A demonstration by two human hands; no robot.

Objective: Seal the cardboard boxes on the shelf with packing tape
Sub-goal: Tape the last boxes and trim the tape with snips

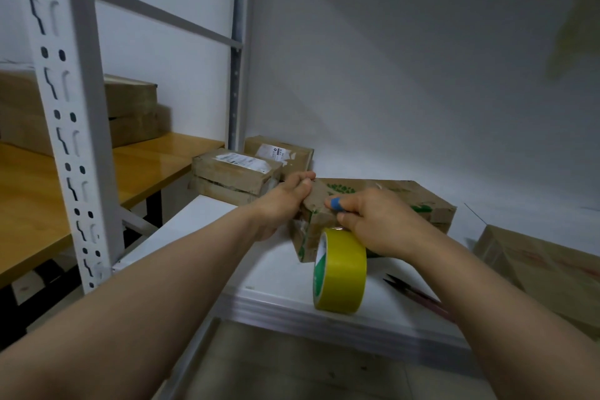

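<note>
Two holds: left hand (285, 195) pinches the soft-looking cardboard box (406, 198) at its near end, right hand (380, 224) grips the probably light tape roll (344, 273).

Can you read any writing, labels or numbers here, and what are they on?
Nothing is legible.
Shipping label on the nearer small box: too blurred.
White label on the small box behind it: too blurred.
Green print on the long front box: unreadable.
Green-and-white side of the tape roll: unreadable.
</note>
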